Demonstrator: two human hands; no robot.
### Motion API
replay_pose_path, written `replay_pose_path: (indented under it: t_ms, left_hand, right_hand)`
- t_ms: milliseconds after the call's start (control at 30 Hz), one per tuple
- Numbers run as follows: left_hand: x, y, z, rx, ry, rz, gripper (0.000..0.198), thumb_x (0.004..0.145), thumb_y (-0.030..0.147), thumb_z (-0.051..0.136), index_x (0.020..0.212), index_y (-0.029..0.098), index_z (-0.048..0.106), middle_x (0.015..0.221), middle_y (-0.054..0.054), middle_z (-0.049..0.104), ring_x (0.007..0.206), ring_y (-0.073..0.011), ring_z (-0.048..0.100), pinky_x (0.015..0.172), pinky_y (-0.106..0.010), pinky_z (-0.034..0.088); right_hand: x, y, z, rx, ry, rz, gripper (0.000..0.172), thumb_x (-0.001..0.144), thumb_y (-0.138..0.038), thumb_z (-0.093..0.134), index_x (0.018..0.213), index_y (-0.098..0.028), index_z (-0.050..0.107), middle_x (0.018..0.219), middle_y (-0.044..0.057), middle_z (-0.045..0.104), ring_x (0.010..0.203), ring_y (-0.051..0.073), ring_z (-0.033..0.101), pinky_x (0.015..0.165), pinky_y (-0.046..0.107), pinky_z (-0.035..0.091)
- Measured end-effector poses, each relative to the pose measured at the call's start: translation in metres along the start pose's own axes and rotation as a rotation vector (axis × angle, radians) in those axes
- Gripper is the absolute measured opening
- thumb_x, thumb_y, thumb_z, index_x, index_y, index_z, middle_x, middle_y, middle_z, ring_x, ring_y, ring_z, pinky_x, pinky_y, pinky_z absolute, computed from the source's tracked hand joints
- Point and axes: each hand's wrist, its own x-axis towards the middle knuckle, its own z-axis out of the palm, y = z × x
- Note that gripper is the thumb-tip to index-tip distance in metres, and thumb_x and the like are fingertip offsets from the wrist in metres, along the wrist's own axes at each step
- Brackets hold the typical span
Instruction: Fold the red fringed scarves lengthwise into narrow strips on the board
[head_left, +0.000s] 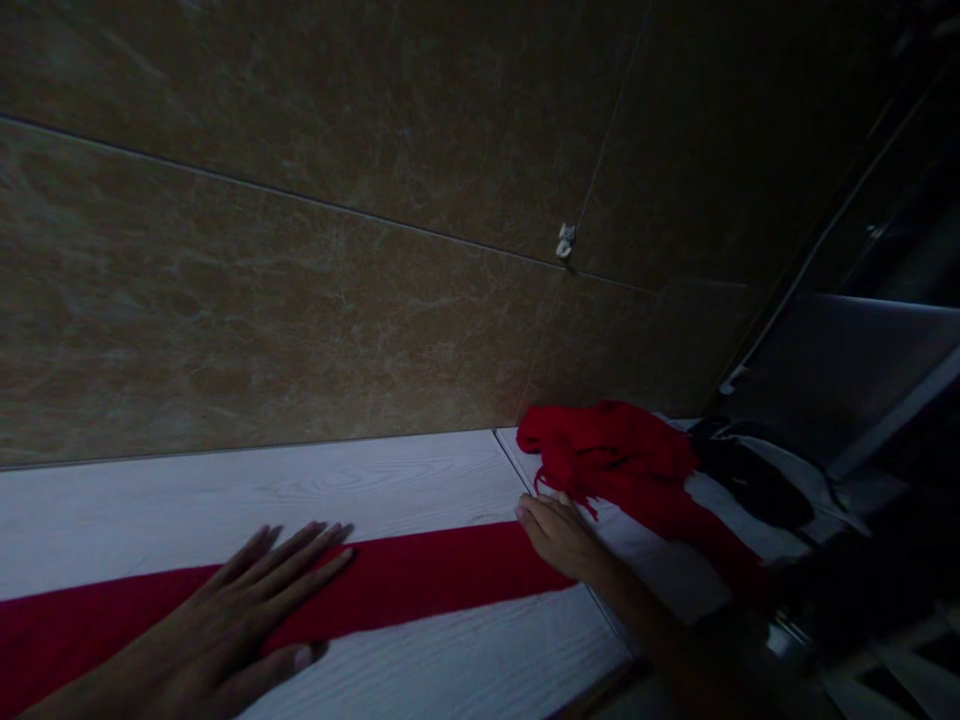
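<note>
Palm down, the left hand (pixel 247 605) is lying flat on a red fabric strip (pixel 442 570), its grip released, fingers extended. The strip is running lengthwise from left to right across the white tabletop (pixel 360 490). At its visible right end the right hand (pixel 561 532) is curling its fingers; whether that grip is pinching fabric cannot be told. Crumpled red cloth (pixel 615 445) is lying just beyond.

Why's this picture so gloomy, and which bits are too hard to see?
Head view: the light is dim all over, why I can't tell, with the pale wood-grain surface brightest; head view: the lower right corner is murky and blurred, its things too unclear to name; head view: small shadows sit beside the left hand's fingertips.
</note>
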Motion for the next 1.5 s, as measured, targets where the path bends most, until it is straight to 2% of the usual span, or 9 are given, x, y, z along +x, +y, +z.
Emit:
replay_pose_path:
  t_ms: [133,267,400,500,700,933,1033,1300,1500]
  left_hand:
    - [0.016,0.012,-0.018,0.006,0.002,-0.062,0.082,0.092,0.064,0.058,0.159,0.045,0.015,0.164,0.000,0.029,0.150,-0.0376,0.029,0.124,-0.066,0.012]
    - [0.074,0.047,-0.036,-0.132,-0.099,-0.016,0.085,0.094,0.068,0.050,0.161,0.035,0.007,0.167,-0.006,0.016,0.154,-0.0386,0.016,0.123,-0.067,0.018]
    - [0.139,0.096,-0.022,-0.322,-0.160,0.099,0.087,0.096,0.072,0.043,0.162,0.030,0.005,0.169,-0.008,0.008,0.156,-0.0350,0.008,0.126,-0.064,0.015]
    - [0.163,0.120,-0.003,-0.362,-0.226,0.086,0.091,0.094,0.073,0.044,0.163,0.026,0.009,0.168,-0.011,0.006,0.156,-0.0362,0.005,0.125,-0.067,0.011]
    - [0.163,0.112,0.015,-0.331,-0.238,0.012,0.081,0.098,0.071,0.029,0.161,0.020,0.021,0.168,-0.012,0.014,0.156,-0.0335,0.010,0.125,-0.067,0.009]
    - [0.164,0.091,0.016,-0.316,-0.192,-0.082,0.076,0.100,0.064,0.034,0.161,0.021,0.024,0.167,-0.013,0.017,0.155,-0.0350,0.013,0.124,-0.068,0.011]
    - [0.169,0.094,0.017,-0.334,-0.203,-0.060,0.075,0.100,0.063,0.037,0.162,0.023,0.023,0.168,-0.012,0.017,0.156,-0.0345,0.011,0.124,-0.067,0.010]
    - [0.173,0.099,0.023,-0.316,-0.154,0.036,0.065,0.102,0.055,0.038,0.161,0.029,0.027,0.168,-0.010,0.019,0.156,-0.0348,0.014,0.124,-0.069,0.012]
    - [0.171,0.100,0.025,-0.289,-0.103,0.113,0.061,0.102,0.041,0.046,0.160,0.033,0.029,0.168,-0.011,0.020,0.155,-0.0356,0.013,0.123,-0.069,0.011]
  right_hand:
    - [-0.017,0.000,-0.011,0.152,0.113,0.011,0.041,0.105,-0.038,0.029,0.120,-0.020,0.062,0.122,0.013,0.064,0.118,0.026,0.057,0.106,0.043,0.043]
    - [-0.048,0.008,-0.028,0.264,0.098,-0.033,0.054,0.095,-0.041,0.049,0.144,-0.018,0.050,0.149,0.013,0.050,0.140,0.024,0.044,0.118,0.041,0.037]
    - [-0.079,0.018,-0.019,0.302,0.053,0.048,0.078,0.085,-0.031,0.051,0.157,-0.011,0.031,0.165,0.014,0.027,0.154,0.025,0.020,0.126,0.051,0.021]
    - [-0.085,0.018,-0.001,0.261,0.061,0.185,0.083,0.082,-0.029,0.048,0.160,-0.010,0.025,0.166,0.012,0.023,0.155,0.025,0.015,0.127,0.057,0.007]
    - [-0.049,-0.006,0.022,0.154,0.088,0.324,0.077,0.081,-0.023,0.045,0.157,-0.014,0.036,0.161,0.008,0.036,0.151,0.024,0.028,0.127,0.057,0.011]
    - [0.003,-0.020,0.036,0.012,0.137,0.331,0.063,0.086,-0.015,0.044,0.149,-0.010,0.049,0.155,0.014,0.045,0.147,0.030,0.036,0.123,0.067,0.013]
    - [0.001,-0.014,0.031,-0.058,0.119,0.314,0.066,0.082,-0.006,0.041,0.146,-0.011,0.053,0.155,0.013,0.045,0.148,0.029,0.035,0.123,0.066,0.017]
    - [-0.027,-0.006,0.006,-0.160,0.050,0.163,0.081,0.072,0.003,0.042,0.151,-0.010,0.046,0.151,0.009,0.051,0.141,0.021,0.045,0.129,0.050,0.007]
    - [-0.027,-0.005,0.009,-0.169,0.059,0.194,0.088,0.070,0.004,0.037,0.156,-0.014,0.039,0.150,0.008,0.053,0.137,0.018,0.050,0.129,0.048,0.003]
